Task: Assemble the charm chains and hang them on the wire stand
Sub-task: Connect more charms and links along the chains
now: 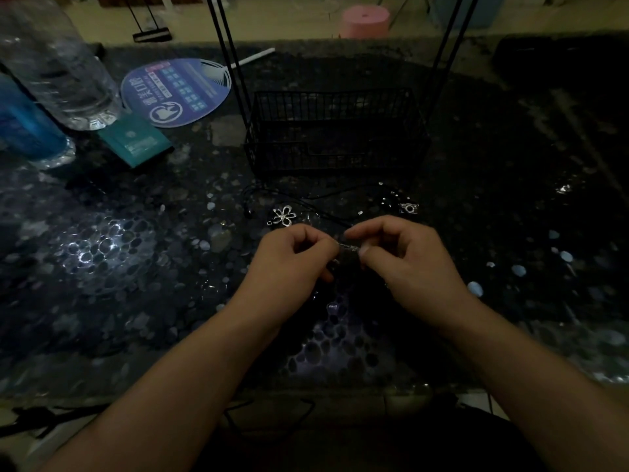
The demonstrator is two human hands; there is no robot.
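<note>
Two hands meeting over the dark, pebble-patterned tabletop (pixel 143 253), close to its near edge. Left hand (pixel 289 264) curling its fingers inward, thumb and forefinger pinching one end of a short silvery chain piece (pixel 349 246). Right hand (pixel 401 260) pinching the other end of that same chain piece between thumb and forefinger, remaining fingers tucked loosely. Chain piece spanning the small gap between both hands, hanging just above the tabletop; too small and dim for telling its links apart.

Lying just beyond the hands: a flower-shaped charm (pixel 283 216) in silver outline, a thin black cord (pixel 326 194) looping across the surface, and a small square camera-like charm (pixel 408 208) off to the right, near a few pale beads. All of these resting flat, apart from both hands.

Standing further back, behind the charms: a black wire basket (pixel 335 131), forming the base of the wire stand, with two pairs of thin black uprights (pixel 226 52) rising from its sides and leaving the top of the view. Nothing recognisable hanging on the visible part of those uprights.

Sitting at far left: a clear plastic bottle (pixel 58 66), a blue bottle (pixel 23 124) just beside it, a teal card packet (pixel 136 141), and a round blue printed hand fan (pixel 177 92) with a white handle. Showing blurred beyond the tabletop: a pink cylindrical object (pixel 365 21).
</note>
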